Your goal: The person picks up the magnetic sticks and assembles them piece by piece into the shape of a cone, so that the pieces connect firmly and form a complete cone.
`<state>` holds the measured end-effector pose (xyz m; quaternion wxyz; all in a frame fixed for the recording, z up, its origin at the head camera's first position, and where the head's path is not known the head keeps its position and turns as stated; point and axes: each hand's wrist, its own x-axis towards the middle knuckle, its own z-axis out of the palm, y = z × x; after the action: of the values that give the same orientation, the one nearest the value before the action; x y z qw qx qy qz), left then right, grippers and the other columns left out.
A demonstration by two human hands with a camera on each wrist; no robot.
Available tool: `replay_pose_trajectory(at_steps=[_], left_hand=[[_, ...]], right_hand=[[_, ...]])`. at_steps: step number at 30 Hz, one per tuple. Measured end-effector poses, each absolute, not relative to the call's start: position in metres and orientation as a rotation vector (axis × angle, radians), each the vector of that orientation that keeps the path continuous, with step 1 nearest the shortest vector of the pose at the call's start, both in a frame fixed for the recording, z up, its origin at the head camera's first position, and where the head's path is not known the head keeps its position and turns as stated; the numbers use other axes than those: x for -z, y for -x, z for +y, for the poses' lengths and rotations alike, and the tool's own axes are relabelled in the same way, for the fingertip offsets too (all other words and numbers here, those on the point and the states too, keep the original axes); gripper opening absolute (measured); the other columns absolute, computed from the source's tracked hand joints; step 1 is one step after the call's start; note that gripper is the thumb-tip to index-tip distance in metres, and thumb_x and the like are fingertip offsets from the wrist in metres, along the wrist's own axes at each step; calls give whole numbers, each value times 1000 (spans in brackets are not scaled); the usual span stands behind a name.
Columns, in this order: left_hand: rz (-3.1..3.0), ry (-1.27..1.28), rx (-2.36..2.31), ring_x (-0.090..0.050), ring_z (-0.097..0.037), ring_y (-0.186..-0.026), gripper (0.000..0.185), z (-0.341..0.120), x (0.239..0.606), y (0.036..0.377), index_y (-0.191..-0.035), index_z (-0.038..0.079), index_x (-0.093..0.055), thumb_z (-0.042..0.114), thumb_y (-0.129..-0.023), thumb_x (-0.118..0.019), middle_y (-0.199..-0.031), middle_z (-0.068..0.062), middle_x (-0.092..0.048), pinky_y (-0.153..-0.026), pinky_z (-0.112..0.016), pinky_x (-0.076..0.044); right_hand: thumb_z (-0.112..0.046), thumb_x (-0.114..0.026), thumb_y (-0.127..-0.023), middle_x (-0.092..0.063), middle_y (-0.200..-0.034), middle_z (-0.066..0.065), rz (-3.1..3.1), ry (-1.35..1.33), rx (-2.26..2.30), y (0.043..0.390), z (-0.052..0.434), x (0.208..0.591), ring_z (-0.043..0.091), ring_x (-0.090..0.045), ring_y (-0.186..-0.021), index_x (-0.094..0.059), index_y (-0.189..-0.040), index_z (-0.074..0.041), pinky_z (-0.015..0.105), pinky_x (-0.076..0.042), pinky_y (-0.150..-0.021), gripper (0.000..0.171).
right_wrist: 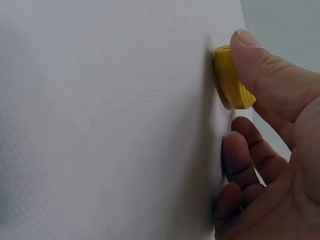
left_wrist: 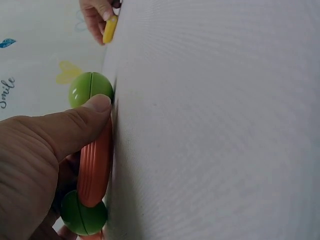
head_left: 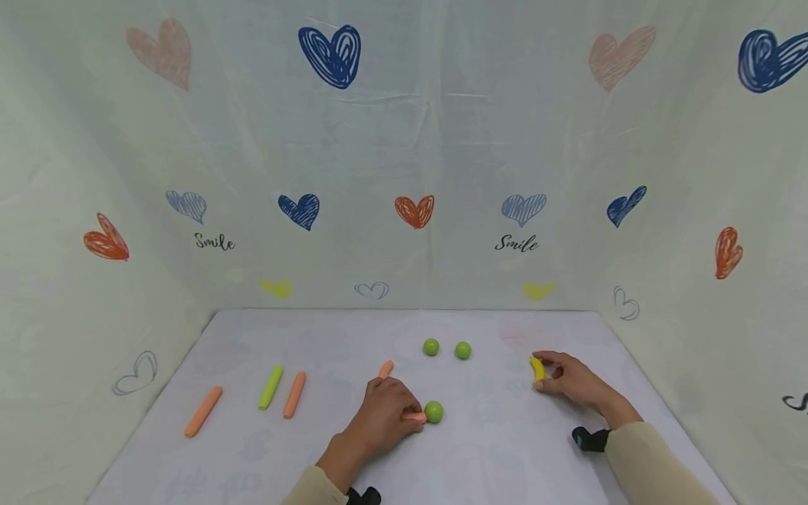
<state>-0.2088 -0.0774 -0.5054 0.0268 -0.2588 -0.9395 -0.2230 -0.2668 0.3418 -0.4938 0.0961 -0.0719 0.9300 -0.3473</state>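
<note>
My left hand (head_left: 385,415) grips a short orange rod (left_wrist: 95,172) between thumb and fingers, just over the white table. Against the rod's right end sits a green ball (head_left: 433,412), near the thumb tip. The left wrist view shows another green ball (left_wrist: 84,213) at the rod's other end, hidden behind the hand in the head view. Beyond the knuckles pokes out a second orange rod (head_left: 386,369); its near end is covered. Over on the right, my right hand (head_left: 577,382) pinches a short, curved yellow piece (head_left: 538,369) at the tabletop, its other fingers bent below.
Two loose green balls, one left (head_left: 431,346) and one right (head_left: 463,350), lie toward the back. On the left side are a yellow-green rod (head_left: 271,387) and two orange rods, one nearer (head_left: 294,395) and one farther out (head_left: 203,412). A heart-printed curtain (head_left: 429,154) surrounds the table (head_left: 492,456).
</note>
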Motion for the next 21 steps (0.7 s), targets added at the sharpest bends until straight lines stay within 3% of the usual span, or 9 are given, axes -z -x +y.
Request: replay_pose_trajectory(at_steps=[21], left_hand=[[-2896, 789, 676, -59, -7, -104, 17, -76, 503, 210, -94, 24, -80, 37, -87, -87, -91, 20, -67, -113, -59, -37]], right_hand=[[-29, -87, -88, -64, -129, 19, 2830, 132, 1102, 262, 343, 501, 23, -51, -97, -48, -152, -8, 31, -42, -78, 79]])
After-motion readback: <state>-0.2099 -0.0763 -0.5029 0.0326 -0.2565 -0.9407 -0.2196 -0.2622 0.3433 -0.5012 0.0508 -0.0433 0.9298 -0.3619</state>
